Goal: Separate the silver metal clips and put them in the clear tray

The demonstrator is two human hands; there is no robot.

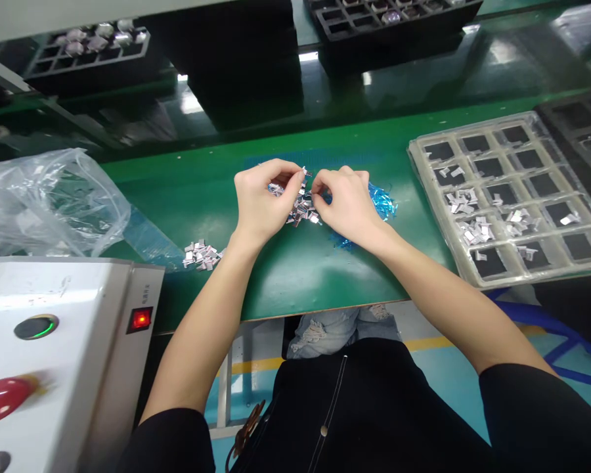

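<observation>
My left hand (263, 200) pinches a small silvery metal piece (305, 172) between thumb and forefinger. Just to its right, my right hand (349, 202) is closed with thumb and fingertips together; whatever they hold is too small to make out. Under and between both hands lies a pile of small silvery pieces (303, 209) on the green tabletop (295, 276). A heap of shiny blue film strips (383, 202) shows beside and partly behind my right hand. Near my left forearm sits another pile of silvery pieces (201, 255).
On the right lies a pale compartment tray (453, 253), several of its pockets holding small silvery pieces. A clear plastic bag (54, 203) rests at left, behind a white machine box (79, 295) with a lit red switch (140, 319). Black trays (345, 26) stand along the back.
</observation>
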